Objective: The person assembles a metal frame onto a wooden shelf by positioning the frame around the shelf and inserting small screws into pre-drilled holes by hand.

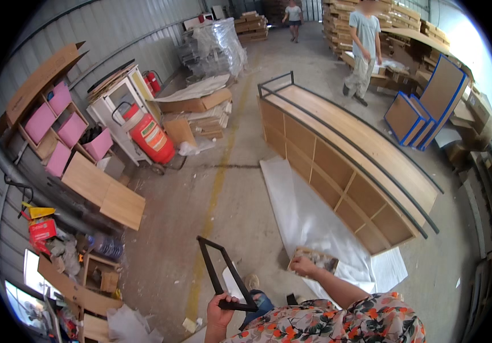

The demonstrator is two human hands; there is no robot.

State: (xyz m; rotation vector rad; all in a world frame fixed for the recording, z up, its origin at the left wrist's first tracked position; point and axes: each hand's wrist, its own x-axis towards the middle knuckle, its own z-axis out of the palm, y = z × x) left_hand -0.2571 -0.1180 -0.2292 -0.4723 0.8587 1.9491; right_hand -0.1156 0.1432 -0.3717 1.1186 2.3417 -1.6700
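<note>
My left hand (221,312) grips the lower end of a black rectangular frame (209,266), which stands tilted upward with its far end above the concrete floor. To the right, my right hand (302,266) is at the left side of a small shallow box (333,263) holding small pieces too small to name. The fingers there are drawn together, and whatever they hold is hidden. White foam sheeting (297,200) lies around and beneath the box. Just beyond it, a long wooden cabinet (337,183) with black metal rails rests on its side.
On the left stand a shelf with pink bins (72,129), a red wheeled extinguisher (153,140) and wooden boards (121,204). Blue-edged panels (437,97) lean at the right. Farther back are a person in grey (365,46), another person (293,14) and stacked cartons (340,23).
</note>
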